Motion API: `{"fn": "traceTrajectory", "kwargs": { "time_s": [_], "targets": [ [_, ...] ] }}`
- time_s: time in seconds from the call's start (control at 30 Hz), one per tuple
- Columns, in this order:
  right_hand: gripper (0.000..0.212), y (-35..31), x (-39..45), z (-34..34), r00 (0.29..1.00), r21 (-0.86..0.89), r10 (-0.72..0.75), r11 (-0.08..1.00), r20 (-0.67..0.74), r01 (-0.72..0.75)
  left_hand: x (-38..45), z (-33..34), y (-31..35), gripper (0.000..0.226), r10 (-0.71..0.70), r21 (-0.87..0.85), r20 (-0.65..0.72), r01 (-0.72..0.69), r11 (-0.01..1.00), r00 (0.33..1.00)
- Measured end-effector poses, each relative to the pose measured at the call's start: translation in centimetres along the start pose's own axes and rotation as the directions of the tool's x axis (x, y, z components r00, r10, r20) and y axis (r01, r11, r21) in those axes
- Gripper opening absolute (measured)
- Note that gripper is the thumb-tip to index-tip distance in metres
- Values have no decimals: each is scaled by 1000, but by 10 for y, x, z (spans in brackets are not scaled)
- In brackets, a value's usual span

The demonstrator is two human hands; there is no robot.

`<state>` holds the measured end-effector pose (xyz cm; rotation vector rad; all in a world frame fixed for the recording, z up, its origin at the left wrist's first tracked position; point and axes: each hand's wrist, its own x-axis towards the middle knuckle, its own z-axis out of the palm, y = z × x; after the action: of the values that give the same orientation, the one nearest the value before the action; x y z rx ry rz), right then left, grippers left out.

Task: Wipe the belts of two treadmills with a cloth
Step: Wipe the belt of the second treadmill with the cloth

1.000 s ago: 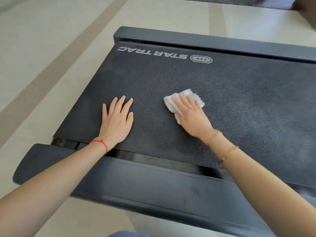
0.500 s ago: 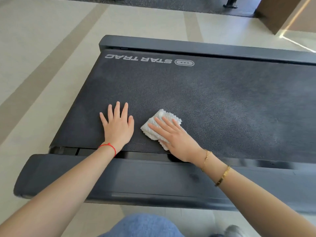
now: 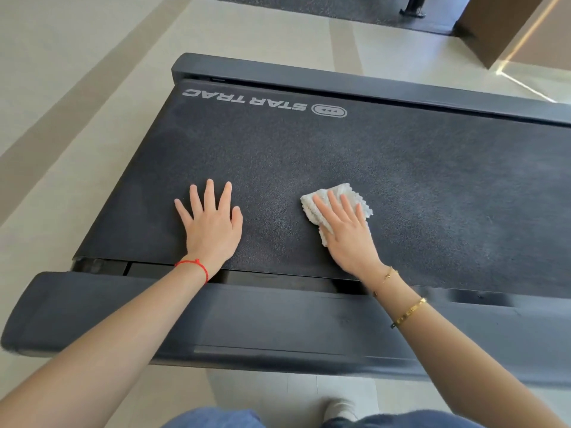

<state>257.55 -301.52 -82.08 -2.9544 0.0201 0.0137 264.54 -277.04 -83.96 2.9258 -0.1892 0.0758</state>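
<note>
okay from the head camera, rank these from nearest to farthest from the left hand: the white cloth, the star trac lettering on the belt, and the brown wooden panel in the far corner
1. White textured cloth: under the right hand, beside the left hand.
2. Pale STAR TRAC lettering: printed at the belt's far edge.
3. Brown wooden panel: far right corner.

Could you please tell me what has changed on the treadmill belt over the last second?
The right hand slid the white cloth left along the belt toward the left hand, then back right, widening the gap again. It kept pressing the cloth with flat fingers, nothing gripped or released. The left hand stayed flat on the belt.
</note>
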Motion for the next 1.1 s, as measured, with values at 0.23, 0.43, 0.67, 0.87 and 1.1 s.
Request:
{"fn": "traceTrajectory", "kwargs": {
  "time_s": [0.23,0.43,0.67,0.87,1.1],
  "targets": [
    [57,-28,-25,4,968,6,-242,970,69,242,0,2,1,56,-9,9,-4,9,1000,1000],
    [56,16,-49,-10,983,70,-177,982,46,174,1,4,-1,56,-10,-9,-25,9,1000,1000],
    [61,92,-10,-22,971,-11,231,973,-56,-232,1,4,3,55,-26,-5,-38,26,1000,999],
    [52,29,47,-12,993,-136,35,990,-110,-50,-1,4,5,55,-31,-2,-44,31,1000,999],
    [50,-12,56,-2,918,13,-396,918,-33,396,1,3,4,56,-25,31,-39,27,999,999]
  ]
}}
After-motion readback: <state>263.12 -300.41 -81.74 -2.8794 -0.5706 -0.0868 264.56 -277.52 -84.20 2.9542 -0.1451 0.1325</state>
